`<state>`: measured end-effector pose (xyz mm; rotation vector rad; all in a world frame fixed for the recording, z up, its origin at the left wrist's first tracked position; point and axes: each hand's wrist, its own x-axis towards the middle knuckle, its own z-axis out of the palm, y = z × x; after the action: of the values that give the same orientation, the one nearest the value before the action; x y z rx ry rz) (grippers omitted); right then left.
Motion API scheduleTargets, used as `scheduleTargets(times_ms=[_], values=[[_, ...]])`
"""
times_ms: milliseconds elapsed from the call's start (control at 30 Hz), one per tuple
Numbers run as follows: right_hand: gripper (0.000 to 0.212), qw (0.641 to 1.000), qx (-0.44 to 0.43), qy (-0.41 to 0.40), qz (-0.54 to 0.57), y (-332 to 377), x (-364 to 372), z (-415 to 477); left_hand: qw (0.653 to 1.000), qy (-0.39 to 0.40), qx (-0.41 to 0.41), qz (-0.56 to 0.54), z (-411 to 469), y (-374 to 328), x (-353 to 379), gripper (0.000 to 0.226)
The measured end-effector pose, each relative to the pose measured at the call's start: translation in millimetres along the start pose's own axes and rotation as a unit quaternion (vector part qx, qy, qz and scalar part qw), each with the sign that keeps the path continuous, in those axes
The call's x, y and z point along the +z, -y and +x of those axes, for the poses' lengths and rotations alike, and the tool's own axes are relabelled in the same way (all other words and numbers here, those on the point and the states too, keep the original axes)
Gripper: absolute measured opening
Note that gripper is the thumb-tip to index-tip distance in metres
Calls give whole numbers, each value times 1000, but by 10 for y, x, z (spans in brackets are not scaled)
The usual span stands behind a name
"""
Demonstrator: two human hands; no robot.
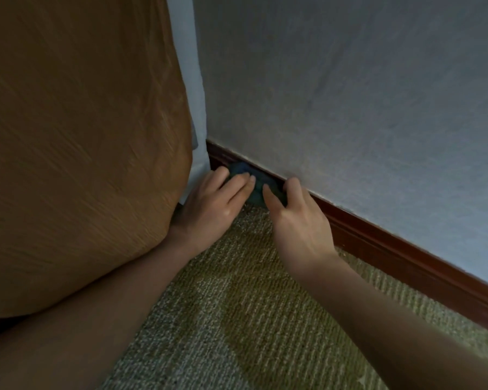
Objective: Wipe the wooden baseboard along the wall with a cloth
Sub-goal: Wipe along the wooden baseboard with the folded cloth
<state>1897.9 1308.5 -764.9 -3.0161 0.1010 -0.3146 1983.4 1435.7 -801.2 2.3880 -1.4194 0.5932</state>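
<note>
Your left hand (217, 202) presses flat-fingered and your right hand (296, 220) pinches the dark cloth (250, 178) against the wooden baseboard (392, 251) at its corner end; the long run toward 4 o'clock likely awaits wiping.

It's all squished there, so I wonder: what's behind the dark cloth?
The wooden baseboard, running along the wall. The stretch right behind the cloth is hidden by it and by the left hand and right hand.
</note>
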Motion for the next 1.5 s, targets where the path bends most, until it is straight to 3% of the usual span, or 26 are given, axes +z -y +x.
scheduleTargets(times_ms=[267,367,567,833,1000,1100,1200,1300,1433,1500], values=[[40,1000,6,-2,19,80,-21,83,995,-44,-89,-23,-27,8,-60,34],[43,998,-14,54,-6,158,2,198,992,-34,-123,-3,-53,36,-70,38],[41,996,-34,78,-17,192,29,265,986,-52,-154,-33,-56,27,-23,30],[42,994,-7,104,-32,72,-48,126,983,21,-156,-96,-11,-48,-111,40],[42,996,14,90,-10,108,-47,104,996,8,-94,-8,0,-68,-175,27],[43,996,-12,84,-21,178,-21,213,986,20,-167,-14,11,-62,-176,40],[38,996,-38,81,-23,250,24,316,965,27,-254,-63,-12,-64,-139,34],[38,994,-55,84,-35,237,49,330,957,-6,-273,-95,1,-81,-73,30],[40,992,-66,100,-27,186,13,310,967,-77,-237,-44,-16,-97,8,26],[41,993,-54,104,-22,137,-4,262,971,-75,-225,-40,-25,-132,18,27]])
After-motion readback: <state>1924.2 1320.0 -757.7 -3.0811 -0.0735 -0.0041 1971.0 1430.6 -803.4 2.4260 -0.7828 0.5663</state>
